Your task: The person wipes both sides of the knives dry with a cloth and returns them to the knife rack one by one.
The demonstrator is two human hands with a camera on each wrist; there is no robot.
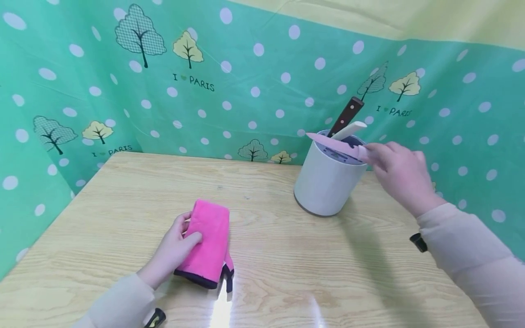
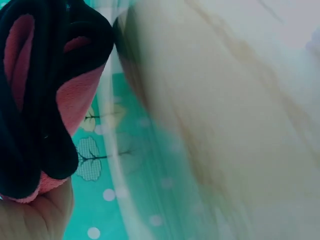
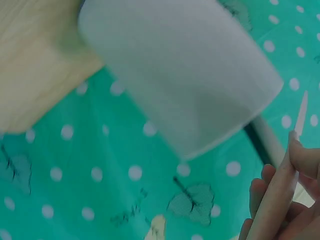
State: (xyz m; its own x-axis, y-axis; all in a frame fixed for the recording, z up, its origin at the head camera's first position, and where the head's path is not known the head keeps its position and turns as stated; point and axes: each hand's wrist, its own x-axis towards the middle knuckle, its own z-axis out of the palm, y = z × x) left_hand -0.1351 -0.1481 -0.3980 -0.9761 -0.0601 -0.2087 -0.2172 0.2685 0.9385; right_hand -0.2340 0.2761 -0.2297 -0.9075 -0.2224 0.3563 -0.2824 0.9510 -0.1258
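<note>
My left hand (image 1: 172, 250) grips a folded pink cloth (image 1: 209, 241) with dark edging, thumb on top, just above the wooden table. In the left wrist view the cloth's dark-edged folds (image 2: 50, 115) show above the palm. My right hand (image 1: 404, 175) holds a knife with a pink blade (image 1: 334, 143) by its pale handle (image 3: 275, 205). The blade points left, over the top of a white round knife block (image 1: 328, 182). A brown-handled knife (image 1: 346, 116) and a white handle (image 1: 348, 130) stick up from that block.
The light wooden table (image 1: 279, 255) reflects a bright glare near its front. Behind it hangs a green curtain (image 1: 262, 109) with white dots and trees, close to the knife block. Dark wrist-worn pieces (image 1: 418, 242) show by both sleeves.
</note>
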